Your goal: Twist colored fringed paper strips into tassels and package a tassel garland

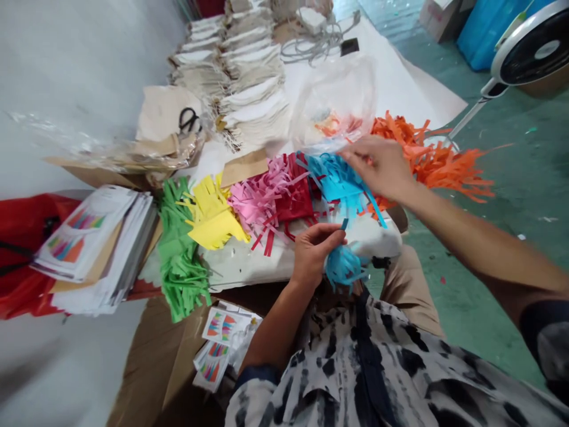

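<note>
A light-blue tassel (344, 270) is pinched at its top by the left hand (315, 250), just before the near edge of the worktop (242, 271). The right hand (384, 168) is held beside the blue fringe (338, 181) and the plastic bag (334, 95); whether something is pinched by this hand cannot be told.

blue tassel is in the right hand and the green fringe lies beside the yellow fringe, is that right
Not quite: the head view shows the blue tassel in the left hand, not the right hand. The green fringe does lie beside the yellow fringe.
</note>
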A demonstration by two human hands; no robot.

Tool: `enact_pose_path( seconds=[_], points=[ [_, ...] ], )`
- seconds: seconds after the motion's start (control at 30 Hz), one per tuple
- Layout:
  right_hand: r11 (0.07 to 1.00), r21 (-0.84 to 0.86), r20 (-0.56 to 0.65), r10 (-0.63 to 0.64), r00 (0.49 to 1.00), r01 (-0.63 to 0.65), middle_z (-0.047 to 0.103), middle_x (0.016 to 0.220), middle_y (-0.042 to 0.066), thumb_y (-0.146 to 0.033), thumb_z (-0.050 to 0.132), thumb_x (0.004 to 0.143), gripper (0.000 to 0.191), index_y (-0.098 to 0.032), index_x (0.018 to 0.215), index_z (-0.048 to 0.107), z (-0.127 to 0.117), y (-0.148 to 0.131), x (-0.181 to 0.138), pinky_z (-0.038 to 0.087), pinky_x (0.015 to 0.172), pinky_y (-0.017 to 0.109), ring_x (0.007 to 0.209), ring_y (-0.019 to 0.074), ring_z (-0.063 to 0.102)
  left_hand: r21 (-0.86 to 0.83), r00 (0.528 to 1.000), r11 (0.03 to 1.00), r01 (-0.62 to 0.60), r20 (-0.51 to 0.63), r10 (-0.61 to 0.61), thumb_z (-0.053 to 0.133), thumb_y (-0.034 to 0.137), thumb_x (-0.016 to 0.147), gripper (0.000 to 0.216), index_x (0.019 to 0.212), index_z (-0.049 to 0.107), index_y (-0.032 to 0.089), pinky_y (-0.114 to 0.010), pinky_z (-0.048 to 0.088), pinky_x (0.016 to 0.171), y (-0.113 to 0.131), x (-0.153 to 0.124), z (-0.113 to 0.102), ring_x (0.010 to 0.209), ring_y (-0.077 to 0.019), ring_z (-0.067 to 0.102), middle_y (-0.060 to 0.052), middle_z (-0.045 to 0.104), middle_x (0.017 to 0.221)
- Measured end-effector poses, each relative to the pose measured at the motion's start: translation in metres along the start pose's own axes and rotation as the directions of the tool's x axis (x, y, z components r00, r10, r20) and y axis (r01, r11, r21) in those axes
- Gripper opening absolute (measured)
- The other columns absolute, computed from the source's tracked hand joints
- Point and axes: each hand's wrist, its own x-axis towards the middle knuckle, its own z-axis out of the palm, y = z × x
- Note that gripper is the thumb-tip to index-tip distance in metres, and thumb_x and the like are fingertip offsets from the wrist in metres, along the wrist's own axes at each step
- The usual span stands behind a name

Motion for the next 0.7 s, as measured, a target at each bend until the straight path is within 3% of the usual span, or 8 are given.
enact_pose_path(
  seconds=[0.1,0.23,0.33,0.47,0.6,0.7],
  points=[
    [0.921,-0.339,0.058,0.225,0.973,-0.192,0.084,0.107,0.01,-0.038,0.07,0.106,0.027,-0.02,0.089,0.08,0.032,0.053,0.077,0.055,0.104,0.044,0.111,0.027,0.075,-0.024,0.998,0.998,0.059,0.018,-0.058,0.106,0.046,0.069,0.039,0.089,0.085,0.02,-0.025,0.057,0.072,0.007,0.0,-0.009,0.07,-0.0148,0.075,-0.003,0.081,0.076],
    [0.869,-0.406,0.081,0.343,0.936,-0.283,0.08,0.096,0.017,-0.045,0.071,0.106,0.046,-0.01,0.075,0.072,0.078,0.095,0.132,0.053,0.107,0.043,0.115,0.0276,0.074,-0.04,0.996,0.996,0.082,0.03,-0.081,0.103,0.042,0.072,0.034,0.086,0.082,0.02,-0.025,0.057,0.079,0.015,0.002,-0.017,0.077,-0.0141,0.074,-0.003,0.081,0.082],
    [0.837,-0.453,0.115,0.396,0.911,-0.307,0.079,0.099,0.02,-0.038,0.083,0.098,0.035,-0.012,0.077,0.072,0.098,0.107,0.138,0.055,0.109,0.055,0.12,0.0371,0.073,-0.054,0.995,0.993,0.104,0.002,-0.104,0.101,0.042,0.074,0.033,0.086,0.08,0.02,-0.026,0.056,0.077,0.019,0.009,-0.023,0.075,-0.0145,0.072,-0.003,0.08,0.079],
    [0.803,-0.51,0.146,0.433,0.889,-0.307,0.08,0.11,0.021,-0.026,0.084,0.094,0.017,-0.013,0.086,0.077,0.102,0.116,0.132,0.052,0.111,0.067,0.127,0.0445,0.071,-0.078,0.996,0.993,0.085,-0.013,-0.086,0.1,0.041,0.074,0.033,0.086,0.078,0.02,-0.023,0.05,0.069,0.018,0.021,-0.025,0.065,-0.0116,0.063,0.001,0.073,0.069],
    [0.801,-0.516,0.172,0.444,0.88,-0.303,0.081,0.113,0.022,-0.029,0.09,0.089,0.022,-0.012,0.087,0.077,0.1,0.119,0.128,0.052,0.111,0.068,0.128,0.046,0.071,-0.103,0.997,0.993,0.065,-0.027,-0.068,0.101,0.044,0.074,0.035,0.086,0.078,0.02,-0.022,0.048,0.065,0.012,0.023,-0.02,0.063,-0.01,0.06,0.002,0.071,0.069],
    [0.823,-0.489,0.147,0.403,0.903,-0.288,0.082,0.112,0.022,-0.034,0.089,0.092,0.033,-0.012,0.075,0.071,0.1,0.113,0.125,0.052,0.11,0.058,0.126,0.0413,0.074,-0.111,0.997,0.992,0.067,-0.037,-0.072,0.102,0.045,0.073,0.036,0.086,0.08,0.02,-0.022,0.048,0.066,0.008,0.016,-0.018,0.064,-0.0099,0.061,0.002,0.071,0.07]
  ],
)
